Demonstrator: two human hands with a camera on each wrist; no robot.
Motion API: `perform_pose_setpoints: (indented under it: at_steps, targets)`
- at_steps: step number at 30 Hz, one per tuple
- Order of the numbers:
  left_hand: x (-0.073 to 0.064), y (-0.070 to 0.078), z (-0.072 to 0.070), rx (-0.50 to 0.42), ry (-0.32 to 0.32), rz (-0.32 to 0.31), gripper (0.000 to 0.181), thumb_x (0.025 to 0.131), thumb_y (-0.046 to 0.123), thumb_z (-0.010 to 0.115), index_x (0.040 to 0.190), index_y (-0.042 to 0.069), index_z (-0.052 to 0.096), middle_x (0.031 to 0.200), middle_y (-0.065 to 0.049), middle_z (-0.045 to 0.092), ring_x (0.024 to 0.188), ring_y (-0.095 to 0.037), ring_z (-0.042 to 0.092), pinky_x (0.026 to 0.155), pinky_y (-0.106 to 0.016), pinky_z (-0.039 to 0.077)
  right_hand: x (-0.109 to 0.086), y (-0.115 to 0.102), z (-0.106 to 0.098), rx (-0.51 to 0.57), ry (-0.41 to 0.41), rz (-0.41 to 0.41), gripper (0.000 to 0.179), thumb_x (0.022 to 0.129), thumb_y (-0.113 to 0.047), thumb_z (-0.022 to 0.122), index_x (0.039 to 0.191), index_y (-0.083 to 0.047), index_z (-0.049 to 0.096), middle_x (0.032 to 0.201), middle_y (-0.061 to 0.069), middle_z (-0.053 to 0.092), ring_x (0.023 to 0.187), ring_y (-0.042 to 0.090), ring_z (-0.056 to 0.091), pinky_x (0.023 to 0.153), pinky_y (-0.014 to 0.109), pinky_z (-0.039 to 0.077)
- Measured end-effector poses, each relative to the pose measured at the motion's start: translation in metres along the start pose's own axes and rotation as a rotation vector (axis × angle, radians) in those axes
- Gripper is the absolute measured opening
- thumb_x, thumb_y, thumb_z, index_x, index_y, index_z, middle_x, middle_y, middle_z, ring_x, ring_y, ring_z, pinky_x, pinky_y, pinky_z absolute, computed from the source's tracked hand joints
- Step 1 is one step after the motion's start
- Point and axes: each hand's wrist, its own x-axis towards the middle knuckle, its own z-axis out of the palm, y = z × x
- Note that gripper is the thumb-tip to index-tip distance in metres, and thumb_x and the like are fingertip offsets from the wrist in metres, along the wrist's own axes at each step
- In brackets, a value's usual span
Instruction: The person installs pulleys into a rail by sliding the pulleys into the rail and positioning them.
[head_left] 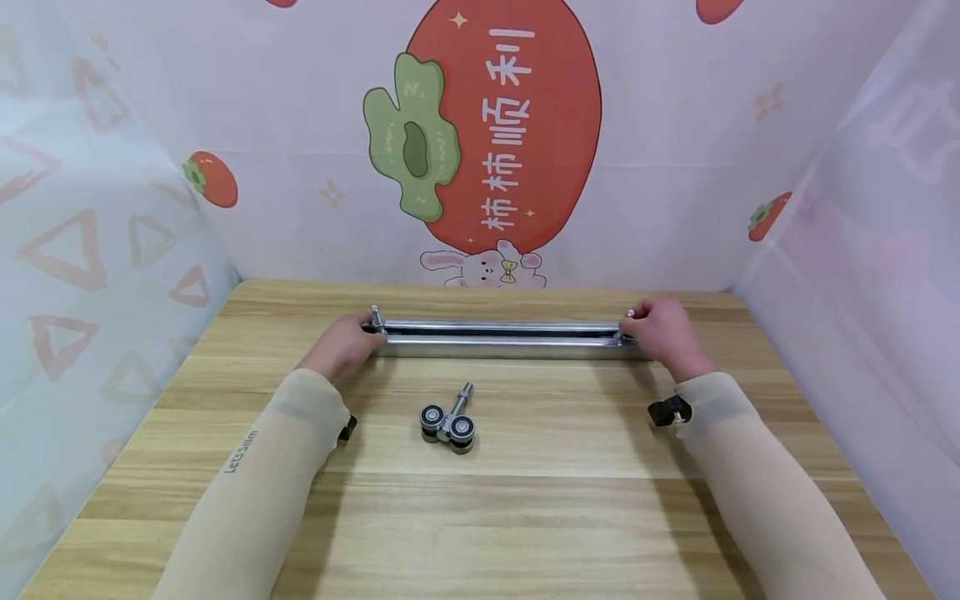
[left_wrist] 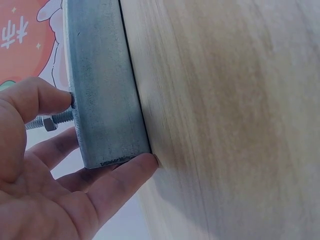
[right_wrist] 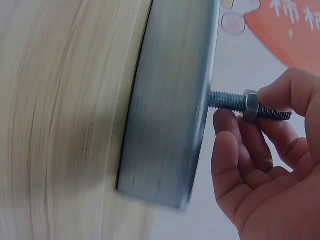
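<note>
A long silver metal channel rail (head_left: pixel 510 352) lies crosswise near the table's far edge, its slot facing up. My left hand (head_left: pixel 345 343) grips the rail's left end, with the thumb on its upper edge and fingers around the end face. Close by that thumb, a threaded bolt with a nut (left_wrist: pixel 49 122) sticks out of the slot. At the other end, my right hand (head_left: pixel 670 335) pinches a second threaded bolt (right_wrist: pixel 227 100) around its hex nut (right_wrist: pixel 251 105). Whatever carries these bolts inside the rail is hidden.
A loose roller trolley (head_left: pixel 447 427) with black-and-silver wheels and a threaded bolt lies on the wooden table (head_left: pixel 525 533), nearer than the rail. Behind the table hangs a white printed cloth (head_left: pixel 660 208), with more sheeting along both sides.
</note>
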Motion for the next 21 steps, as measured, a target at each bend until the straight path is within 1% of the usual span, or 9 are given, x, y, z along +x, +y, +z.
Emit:
perform_pose_setpoints:
  at_steps: [4, 10, 14, 21]
  targets:
    - [0.0, 0.0, 0.0, 0.01, 0.0, 0.004, 0.064, 0.098, 0.028, 0.057, 0.153, 0.003, 0.036, 0.148, -0.027, 0.041, 0.135, -0.044, 0.036, 0.111, -0.057, 0.026, 0.003, -0.012, 0.012, 0.011, 0.006, -0.017, 0.015, 0.09, -0.017, 0.063, 0.09, -0.002, 0.064, 0.085, 0.011, 0.061, 0.079, 0.027, 0.052, 0.066, 0.037, 0.043]
    - [-0.001, 0.001, -0.001, 0.015, 0.004, 0.012, 0.062, 0.098, 0.028, 0.057, 0.151, 0.003, 0.038, 0.147, -0.027, 0.043, 0.134, -0.043, 0.038, 0.111, -0.057, 0.026, 0.005, -0.028, 0.027, 0.006, 0.013, -0.054, 0.014, 0.087, -0.017, 0.064, 0.085, -0.003, 0.065, 0.081, 0.009, 0.061, 0.076, 0.027, 0.053, 0.065, 0.037, 0.043]
    - [-0.001, 0.002, -0.001, 0.024, 0.008, 0.018, 0.06, 0.097, 0.028, 0.057, 0.149, 0.003, 0.041, 0.145, -0.027, 0.045, 0.132, -0.044, 0.04, 0.11, -0.057, 0.027, 0.006, -0.041, 0.037, 0.009, -0.001, -0.059, 0.014, 0.088, -0.017, 0.065, 0.086, -0.003, 0.066, 0.082, 0.009, 0.061, 0.077, 0.027, 0.053, 0.065, 0.036, 0.044]
    - [0.0, 0.002, 0.0, 0.027, 0.002, 0.007, 0.063, 0.098, 0.029, 0.057, 0.151, 0.002, 0.037, 0.147, -0.028, 0.042, 0.134, -0.044, 0.037, 0.111, -0.057, 0.027, 0.006, -0.069, 0.059, 0.032, -0.02, -0.065, 0.011, 0.09, -0.015, 0.066, 0.087, -0.005, 0.066, 0.083, 0.01, 0.061, 0.077, 0.028, 0.053, 0.064, 0.036, 0.045]
